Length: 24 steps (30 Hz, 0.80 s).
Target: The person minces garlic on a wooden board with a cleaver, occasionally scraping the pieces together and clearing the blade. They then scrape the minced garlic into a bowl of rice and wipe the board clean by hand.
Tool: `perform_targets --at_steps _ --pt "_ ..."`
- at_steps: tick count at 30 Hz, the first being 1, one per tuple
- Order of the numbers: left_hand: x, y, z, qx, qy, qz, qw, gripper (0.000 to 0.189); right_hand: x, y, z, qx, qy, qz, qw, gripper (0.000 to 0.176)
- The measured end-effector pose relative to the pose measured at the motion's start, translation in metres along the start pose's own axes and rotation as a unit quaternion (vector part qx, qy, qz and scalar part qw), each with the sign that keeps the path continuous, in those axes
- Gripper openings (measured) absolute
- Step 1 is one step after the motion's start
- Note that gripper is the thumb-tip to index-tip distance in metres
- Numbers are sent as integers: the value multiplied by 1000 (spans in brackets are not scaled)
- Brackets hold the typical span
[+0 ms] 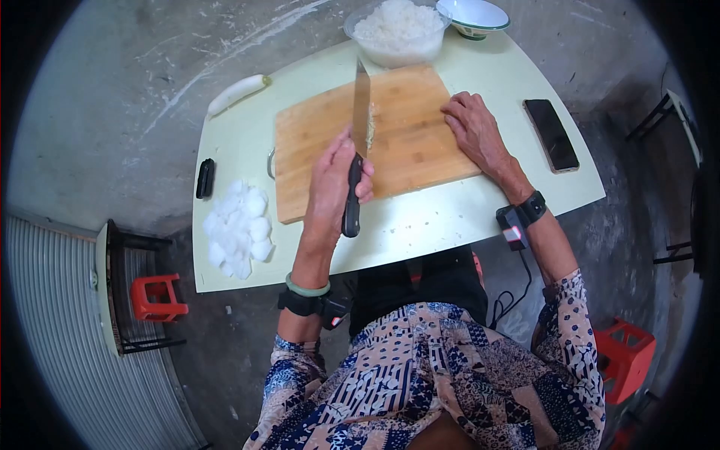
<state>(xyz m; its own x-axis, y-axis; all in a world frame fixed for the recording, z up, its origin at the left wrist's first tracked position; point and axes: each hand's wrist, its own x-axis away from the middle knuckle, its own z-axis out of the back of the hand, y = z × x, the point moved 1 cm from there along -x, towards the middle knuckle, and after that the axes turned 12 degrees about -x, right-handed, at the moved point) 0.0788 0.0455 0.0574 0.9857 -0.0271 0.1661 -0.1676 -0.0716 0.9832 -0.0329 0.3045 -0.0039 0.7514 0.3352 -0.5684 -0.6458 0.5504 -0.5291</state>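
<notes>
My left hand [336,177] is wrapped round the black handle of a knife [361,105], whose broad blade points away from me over the wooden cutting board [412,112]. Small pale chopped bits [371,127] lie in a narrow line along the blade's right side. My right hand [476,133] rests at the board's right edge, its fingers bent and nothing visible in them; their tips touch the wood. Left of the board, a heap of white slices [238,231] lies directly on the pale table [427,225].
At the table's back are a bowl of white shreds [399,34] and a white bowl [474,16]. A white radish [238,94] and a black object [205,178] lie left; a phone [552,135] lies right. Red stools [157,298] stand on the floor.
</notes>
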Motion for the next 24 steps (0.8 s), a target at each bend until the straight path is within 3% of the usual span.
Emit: perform_targets --at_steps 6,10,16,23,24 --pt "-8 -2 0 36 -15 24 999 57 2 2 1 -8 -4 -13 1000 14" --pt "-6 11 0 5 10 -20 1000 46 1 1 0 -7 0 -7 1000 14" --pt "-16 -6 9 13 5 26 1000 45 2 1 0 -9 0 -11 1000 14" --pt "-8 8 -3 -35 24 -47 998 50 0 1 0 -4 -2 -8 1000 13" --pt "-13 -4 -3 -27 25 -1 999 48 0 1 0 -4 -2 -7 1000 13"
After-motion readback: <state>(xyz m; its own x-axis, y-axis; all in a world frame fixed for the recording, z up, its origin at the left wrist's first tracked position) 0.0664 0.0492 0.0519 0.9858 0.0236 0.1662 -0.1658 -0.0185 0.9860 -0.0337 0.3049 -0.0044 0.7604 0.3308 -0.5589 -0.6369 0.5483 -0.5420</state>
